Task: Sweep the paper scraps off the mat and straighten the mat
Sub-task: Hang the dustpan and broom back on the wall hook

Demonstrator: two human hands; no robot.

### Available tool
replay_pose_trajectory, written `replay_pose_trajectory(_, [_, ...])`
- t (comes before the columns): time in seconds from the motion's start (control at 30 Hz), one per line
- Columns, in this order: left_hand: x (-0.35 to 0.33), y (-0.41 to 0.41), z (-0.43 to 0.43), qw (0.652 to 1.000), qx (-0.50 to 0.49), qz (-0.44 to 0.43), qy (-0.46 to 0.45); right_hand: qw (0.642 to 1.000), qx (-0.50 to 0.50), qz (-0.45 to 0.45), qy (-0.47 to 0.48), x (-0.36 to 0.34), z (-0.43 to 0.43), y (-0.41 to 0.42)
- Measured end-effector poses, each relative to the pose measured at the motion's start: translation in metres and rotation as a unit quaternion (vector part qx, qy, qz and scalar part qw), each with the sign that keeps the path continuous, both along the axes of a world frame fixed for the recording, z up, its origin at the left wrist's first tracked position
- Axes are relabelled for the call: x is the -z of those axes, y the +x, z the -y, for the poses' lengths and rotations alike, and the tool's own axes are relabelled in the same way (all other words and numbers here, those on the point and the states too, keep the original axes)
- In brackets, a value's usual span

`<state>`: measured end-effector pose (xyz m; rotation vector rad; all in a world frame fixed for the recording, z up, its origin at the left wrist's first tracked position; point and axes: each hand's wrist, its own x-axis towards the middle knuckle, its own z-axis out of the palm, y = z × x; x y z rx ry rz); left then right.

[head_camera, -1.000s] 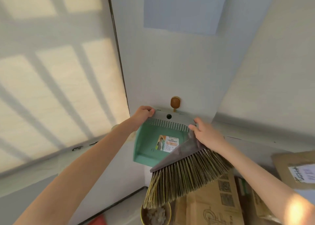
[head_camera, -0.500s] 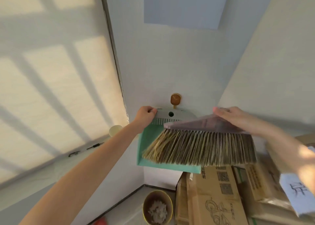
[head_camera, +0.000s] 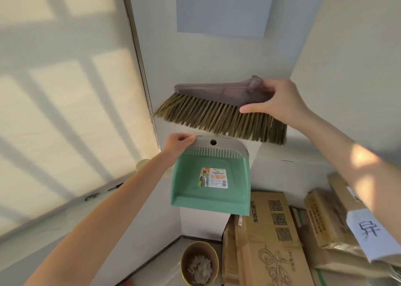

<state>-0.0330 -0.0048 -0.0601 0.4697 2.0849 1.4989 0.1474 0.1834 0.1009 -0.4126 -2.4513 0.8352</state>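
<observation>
My left hand (head_camera: 177, 143) grips the grey top edge of a green dustpan (head_camera: 211, 183), held upright in front of the wall corner, its inside and label facing me. My right hand (head_camera: 275, 103) holds the grey head of a hand broom (head_camera: 219, 110) just above the dustpan, bristles pointing down. Broom and dustpan are apart. Neither the mat nor any scraps on it are in view.
A round yellow bin (head_camera: 199, 263) with crumpled paper inside stands on the floor in the corner. Cardboard boxes (head_camera: 273, 238) are stacked at the lower right. A sunlit window blind (head_camera: 65, 112) fills the left. The brown wall hook is hidden behind the broom.
My right hand lifted the broom out of the dustpan, turned it level and raised it above the pan. The dustpan came down off the wall hook.
</observation>
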Motion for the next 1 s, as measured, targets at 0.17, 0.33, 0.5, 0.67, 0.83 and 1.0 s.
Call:
replay_pose_trajectory(0.17, [-0.001, -0.001, 0.000, 0.996, -0.046, 0.066, 0.035, 0.999, 0.000, -0.005, 0.032, 0.030, 0.007, -0.024])
replay_pose_trajectory(0.33, [0.002, -0.002, 0.008, 0.989, -0.054, 0.119, 0.064, 0.998, 0.043, -0.020, 0.046, 0.058, 0.006, -0.034])
replay_pose_trajectory(0.5, [0.005, -0.006, 0.018, 0.984, -0.038, 0.155, 0.080, 0.998, 0.026, -0.030, 0.041, 0.066, 0.011, -0.037])
replay_pose_trajectory(0.67, [0.000, -0.005, 0.024, 0.974, -0.011, 0.195, 0.114, 0.997, 0.034, -0.041, 0.059, 0.069, 0.015, -0.035])
replay_pose_trajectory(0.83, [0.003, -0.010, 0.021, 0.976, 0.001, 0.181, 0.123, 0.988, 0.028, -0.051, 0.141, 0.079, 0.010, -0.041])
replay_pose_trajectory(1.0, [0.003, -0.017, 0.019, 0.965, -0.038, 0.196, 0.168, 0.962, 0.078, -0.087, 0.248, 0.089, 0.004, -0.049])
